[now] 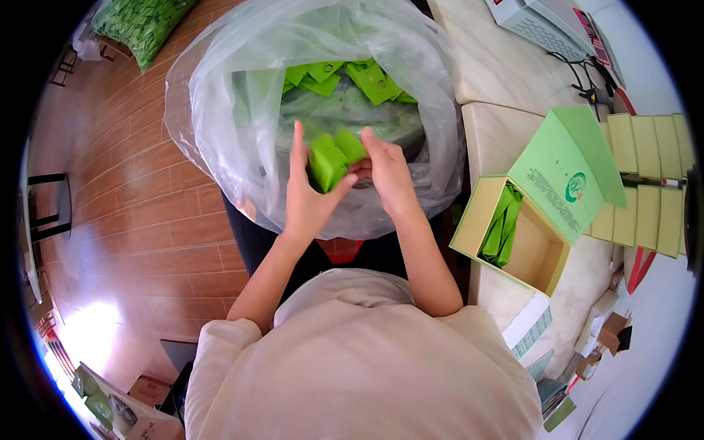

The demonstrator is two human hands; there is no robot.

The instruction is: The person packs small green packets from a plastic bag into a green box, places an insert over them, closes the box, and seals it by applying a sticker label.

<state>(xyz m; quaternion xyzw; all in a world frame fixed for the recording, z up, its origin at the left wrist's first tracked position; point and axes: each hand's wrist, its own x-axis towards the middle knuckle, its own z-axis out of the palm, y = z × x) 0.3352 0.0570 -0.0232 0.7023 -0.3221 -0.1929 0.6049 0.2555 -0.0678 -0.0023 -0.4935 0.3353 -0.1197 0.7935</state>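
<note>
Wooden-look flooring (169, 213) sweeps away on the left, a wide stretch of open room beside the big translucent plastic bag (213, 110), with a bag of green packets (143, 29) lying up at the far left. To the right runs a pale marbled surface (499, 132), its near edge passing close alongside the plastic bag.

And here are the hands, both up over the mouth of the plastic bag, well inside its crumpled rim! The left hand (304, 194) has its index finger pointing up and its thumb reaching across, half open in shape but closed on a green packet (326, 165). The right hand (389, 172) comes in from the other side, thumb and fingers pinched together on a second packet (350, 145), right up against the first. Both are a little blurred, so how they overlap I can't tell.

Below and beyond them, loose packets (374, 81) are scattered at the far side of the bag's opening. Over on the right, an open box (477, 213) sits at an angle by the surface's near edge, lid (565, 172) thrown back. Upright packets (502, 227) fill its left end, with bare bottom showing to their right. Behind that lid, yellow-green boxes (645, 213) stand in rows, and dark cables (587, 92) tangle near the far edge.
</note>
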